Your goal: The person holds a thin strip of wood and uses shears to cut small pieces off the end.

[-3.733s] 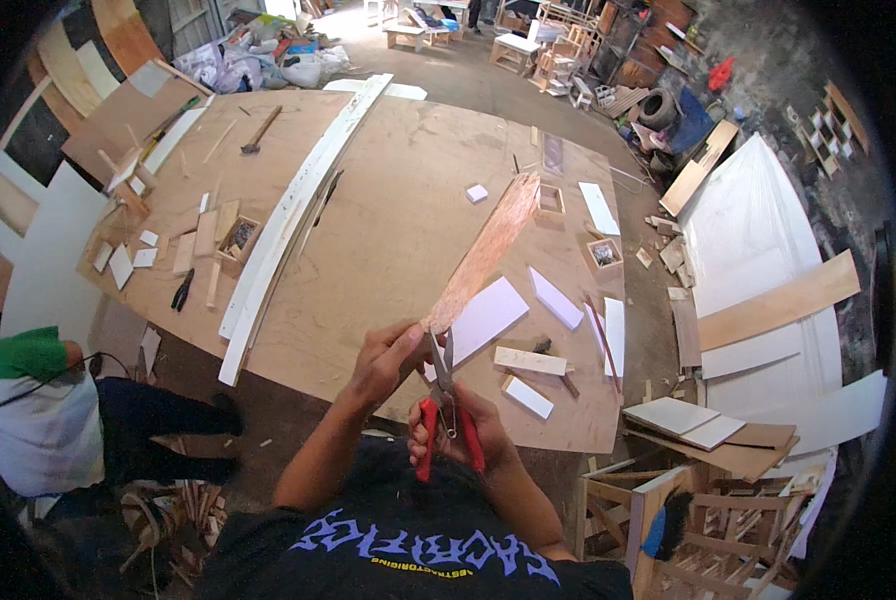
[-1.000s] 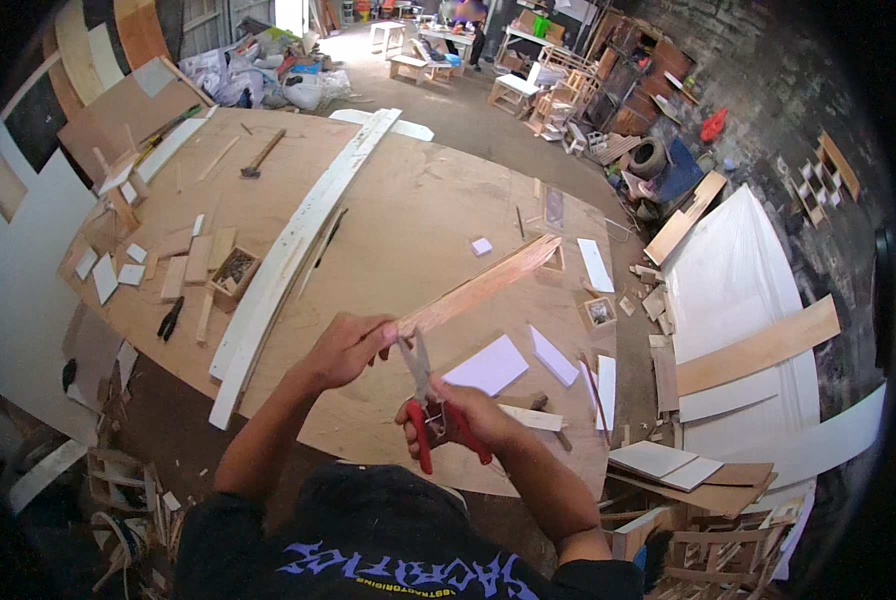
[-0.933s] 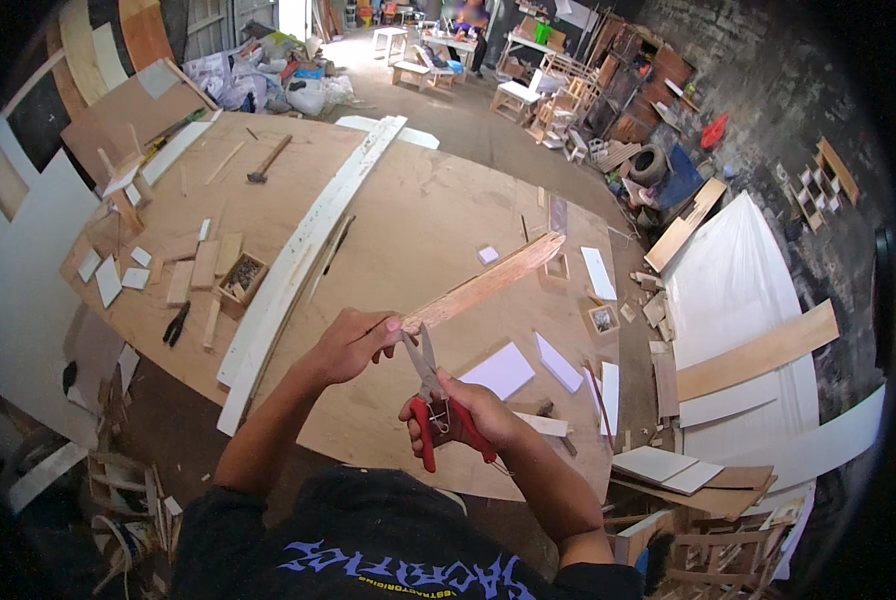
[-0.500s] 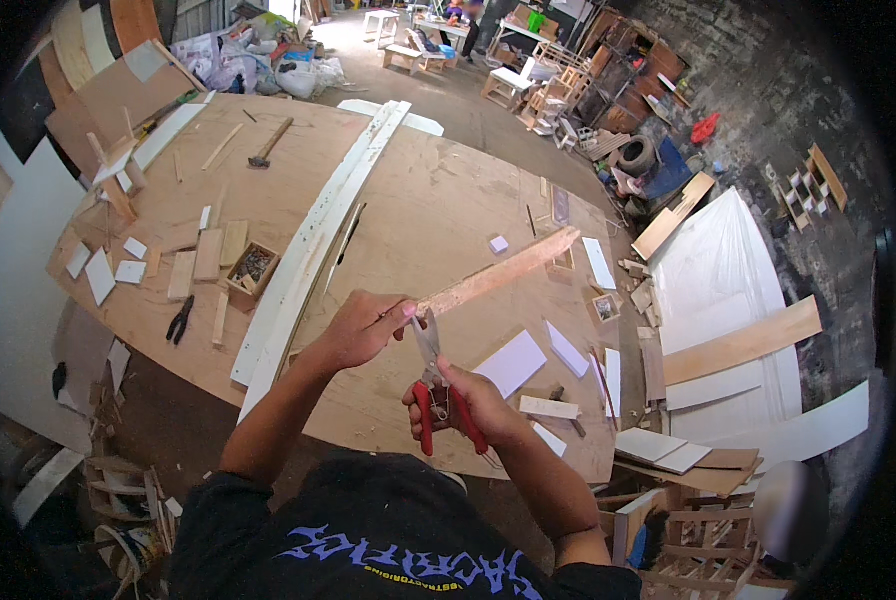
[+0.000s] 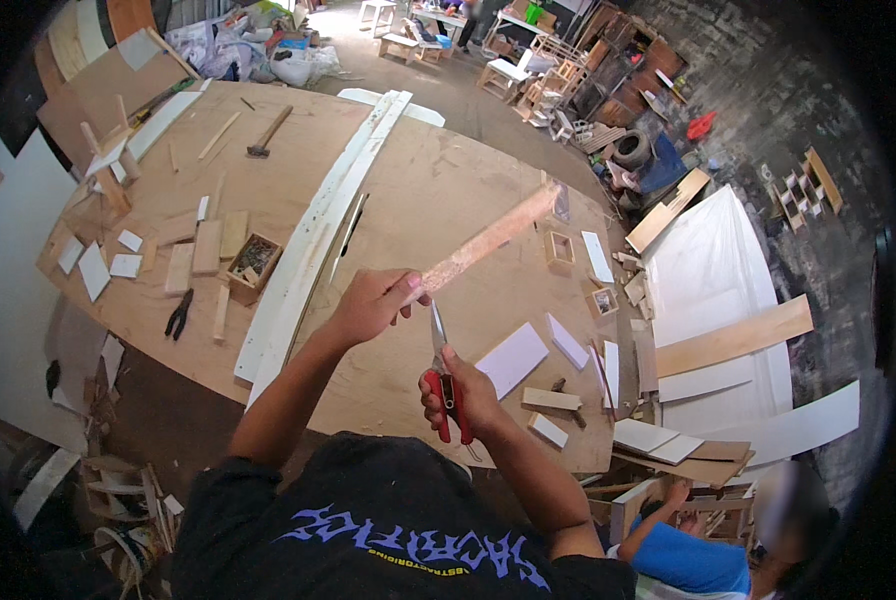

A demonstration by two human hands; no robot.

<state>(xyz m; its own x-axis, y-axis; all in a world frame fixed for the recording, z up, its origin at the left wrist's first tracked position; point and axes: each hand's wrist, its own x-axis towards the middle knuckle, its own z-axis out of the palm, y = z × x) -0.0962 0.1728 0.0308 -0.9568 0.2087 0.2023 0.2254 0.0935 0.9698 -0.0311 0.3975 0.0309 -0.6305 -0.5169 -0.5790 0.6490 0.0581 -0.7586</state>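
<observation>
My left hand (image 5: 376,300) pinches the near end of a long, pinkish wooden strip (image 5: 491,234), which slants up and away to the right over the worktable (image 5: 448,160). My right hand (image 5: 463,395) is closed round red-handled shears (image 5: 447,400). Their silver blades look together and point up, the tips just below the strip's near end by my left fingers; whether they touch it, I cannot tell. Beyond my right hand lie a pale lilac board (image 5: 513,357) and smaller offcuts (image 5: 553,398).
Long white boards (image 5: 323,230), black pliers (image 5: 178,315), a hammer (image 5: 268,135) and wooden boxes (image 5: 253,261) lie on the table. At lower right a person in blue (image 5: 688,560) works beside wooden frames. Plastic-covered sheets (image 5: 713,250) lean right; stools (image 5: 508,72) stand behind.
The strip's far end has risen. The shears' handles and blades, spread earlier, have closed, and the blades sit just below the strip. A person in blue has come into view at lower right.
</observation>
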